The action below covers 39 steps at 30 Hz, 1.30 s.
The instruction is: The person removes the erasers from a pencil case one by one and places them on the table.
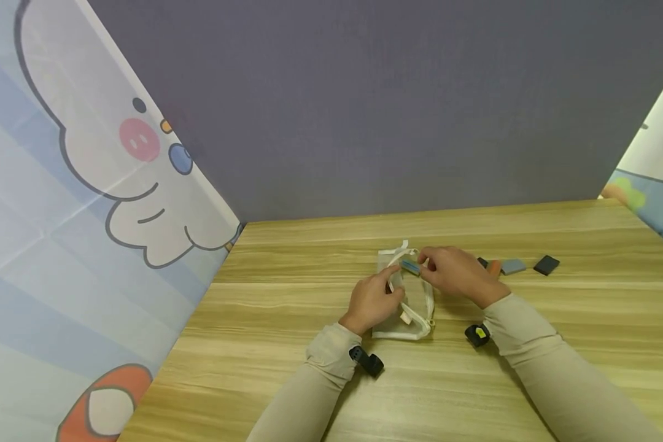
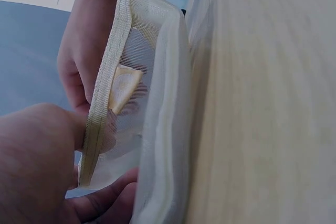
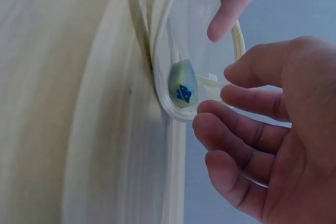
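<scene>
A see-through mesh zip pouch (image 1: 400,331) with white edging lies on the table, its mouth spread. My left hand (image 1: 372,301) holds the pouch's near-left side; in the left wrist view its thumb is by the woven edge band (image 2: 107,72) and its other fingers lie lower, against the mesh. My right hand (image 1: 453,270) pinches the pouch's far-right edge between thumb and index finger (image 3: 254,100), the other fingers loosely bent. Inside the pouch is a small pale block with a blue pattern (image 3: 182,85), close to the right fingertips. A cream tag (image 2: 125,87) hangs at the edging.
Right of the right hand lie an orange piece (image 1: 494,269), a grey flat piece (image 1: 512,266) and a black square piece (image 1: 546,265) on the wooden table (image 1: 585,344). A grey panel (image 1: 392,110) stands behind, and a cartoon-print cloth (image 1: 88,276) hangs at left.
</scene>
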Each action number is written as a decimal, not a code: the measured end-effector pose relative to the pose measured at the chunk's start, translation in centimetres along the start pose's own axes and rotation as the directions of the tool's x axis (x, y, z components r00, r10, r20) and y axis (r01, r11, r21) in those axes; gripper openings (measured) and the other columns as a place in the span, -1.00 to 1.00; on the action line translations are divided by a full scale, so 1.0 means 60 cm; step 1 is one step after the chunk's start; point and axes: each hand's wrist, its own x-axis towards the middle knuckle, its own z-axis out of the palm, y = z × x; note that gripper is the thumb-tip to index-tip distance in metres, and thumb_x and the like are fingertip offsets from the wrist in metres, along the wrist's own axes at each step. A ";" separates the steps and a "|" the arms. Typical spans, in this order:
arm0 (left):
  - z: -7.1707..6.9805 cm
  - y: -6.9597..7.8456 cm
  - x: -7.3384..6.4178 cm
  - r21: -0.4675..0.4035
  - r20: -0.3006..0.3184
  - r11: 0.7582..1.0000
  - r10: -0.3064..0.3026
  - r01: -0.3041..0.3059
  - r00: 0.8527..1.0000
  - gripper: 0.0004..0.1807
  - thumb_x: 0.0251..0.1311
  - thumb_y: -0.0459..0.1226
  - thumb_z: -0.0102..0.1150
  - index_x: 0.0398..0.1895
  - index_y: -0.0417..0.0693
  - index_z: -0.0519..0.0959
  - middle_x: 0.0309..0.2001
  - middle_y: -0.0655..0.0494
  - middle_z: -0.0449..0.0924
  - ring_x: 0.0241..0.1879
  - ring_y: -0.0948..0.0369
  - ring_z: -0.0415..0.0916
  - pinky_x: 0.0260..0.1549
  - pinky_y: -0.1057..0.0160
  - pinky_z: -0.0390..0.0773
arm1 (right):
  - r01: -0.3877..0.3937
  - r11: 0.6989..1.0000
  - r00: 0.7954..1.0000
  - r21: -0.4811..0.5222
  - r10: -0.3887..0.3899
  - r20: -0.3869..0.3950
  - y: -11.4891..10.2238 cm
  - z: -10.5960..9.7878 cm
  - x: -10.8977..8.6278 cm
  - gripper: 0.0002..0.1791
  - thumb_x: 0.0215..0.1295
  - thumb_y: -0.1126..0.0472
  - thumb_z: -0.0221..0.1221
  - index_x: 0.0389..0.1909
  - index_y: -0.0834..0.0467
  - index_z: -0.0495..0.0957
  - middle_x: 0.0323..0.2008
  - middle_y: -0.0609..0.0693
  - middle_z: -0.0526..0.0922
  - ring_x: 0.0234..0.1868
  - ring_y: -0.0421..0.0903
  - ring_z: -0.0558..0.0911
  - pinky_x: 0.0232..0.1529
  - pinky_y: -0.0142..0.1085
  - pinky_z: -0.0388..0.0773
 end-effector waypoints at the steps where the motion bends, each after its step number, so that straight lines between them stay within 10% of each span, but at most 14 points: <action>1: 0.000 -0.001 0.000 0.000 0.000 1.000 0.000 0.000 1.000 -0.45 0.39 -0.13 0.06 0.44 0.10 0.41 -0.71 0.29 0.43 -0.75 0.29 0.35 -0.76 0.31 0.25 | -0.003 1.000 1.000 0.000 0.003 0.003 -0.001 0.000 0.001 -0.73 0.45 0.13 0.13 0.02 0.18 0.62 -0.30 -0.06 0.67 -0.46 -0.22 0.58 -0.45 -0.19 0.53; 39: 0.000 0.011 0.027 -0.001 -0.029 1.000 -0.013 0.013 0.999 -0.42 0.32 -0.26 0.09 0.44 0.05 0.41 -0.68 0.26 0.39 -0.71 0.32 0.31 -0.71 0.34 0.30 | 0.025 0.982 0.999 -0.186 -0.030 -0.028 0.004 0.004 0.038 -0.64 0.35 0.15 0.25 0.10 0.20 0.65 -0.10 0.17 0.60 -0.38 -0.06 0.57 -0.54 -0.23 0.47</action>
